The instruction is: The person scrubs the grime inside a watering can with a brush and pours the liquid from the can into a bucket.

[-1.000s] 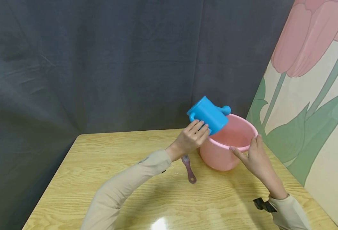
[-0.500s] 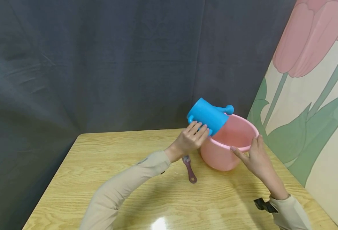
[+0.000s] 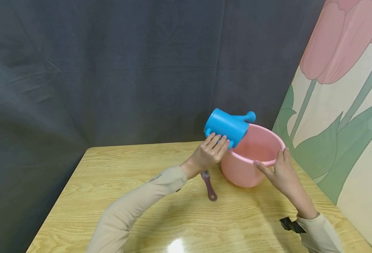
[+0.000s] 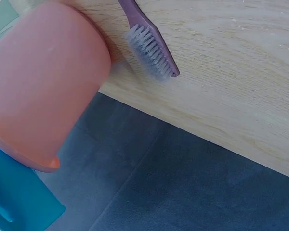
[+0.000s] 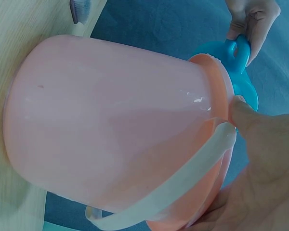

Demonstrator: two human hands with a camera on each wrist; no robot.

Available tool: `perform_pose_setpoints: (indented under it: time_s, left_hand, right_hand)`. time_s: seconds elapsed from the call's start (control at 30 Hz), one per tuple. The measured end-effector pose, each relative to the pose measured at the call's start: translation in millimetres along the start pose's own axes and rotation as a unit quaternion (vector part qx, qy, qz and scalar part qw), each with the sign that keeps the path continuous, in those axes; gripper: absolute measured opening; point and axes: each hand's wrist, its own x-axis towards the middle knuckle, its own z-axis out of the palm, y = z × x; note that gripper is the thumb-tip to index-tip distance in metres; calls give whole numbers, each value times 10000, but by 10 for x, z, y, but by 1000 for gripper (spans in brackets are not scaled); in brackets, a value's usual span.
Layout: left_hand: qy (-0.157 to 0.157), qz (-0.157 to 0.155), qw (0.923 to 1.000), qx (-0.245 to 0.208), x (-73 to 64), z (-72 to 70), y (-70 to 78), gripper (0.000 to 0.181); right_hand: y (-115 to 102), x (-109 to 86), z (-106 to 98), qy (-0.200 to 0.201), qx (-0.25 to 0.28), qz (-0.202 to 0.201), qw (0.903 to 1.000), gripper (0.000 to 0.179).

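My left hand (image 3: 207, 153) grips the handle of a blue watering can (image 3: 227, 126). The can is tipped over the left rim of a pink bucket (image 3: 242, 172), its spout pointing right. At the bucket's front right, my right hand (image 3: 284, 174) holds the rim, thumb outside and fingers along the edge. The right wrist view shows that thumb at the rim beside the bucket's white handle (image 5: 173, 192), which hangs down the side. Part of the watering can (image 4: 21, 197) appears at the lower left of the left wrist view. The bucket's far side is hidden behind the can.
A purple-handled brush (image 3: 209, 186) with pale bristles lies on the wooden table (image 3: 116, 179), left of the bucket. Small wet spots lie near it. A dark curtain (image 3: 141, 77) hangs behind the table, and a wall painted with tulips (image 3: 357, 147) stands close on the right.
The watering can has turned toward level in the head view and shifted slightly left, its handle still in my left hand. My right hand and the bucket stay nearly where they were.
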Motion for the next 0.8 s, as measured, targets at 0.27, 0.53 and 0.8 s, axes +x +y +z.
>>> perform_pose_setpoints:
  time_s: [0.27, 0.53, 0.8]
  left_hand:
    - [115, -47, 9999, -116, -35, -6, -13, 18]
    - [328, -294, 9983, -394, -62, 6, -51, 16]
    - [161, -762, 9948, -650, -94, -48, -127, 19]
  right_hand:
    - [6, 8, 18, -47, 42, 23, 10000, 103]
    - [7, 17, 27, -33, 72, 19, 10000, 103]
    - [17, 15, 29, 7, 93, -46, 9999, 102]
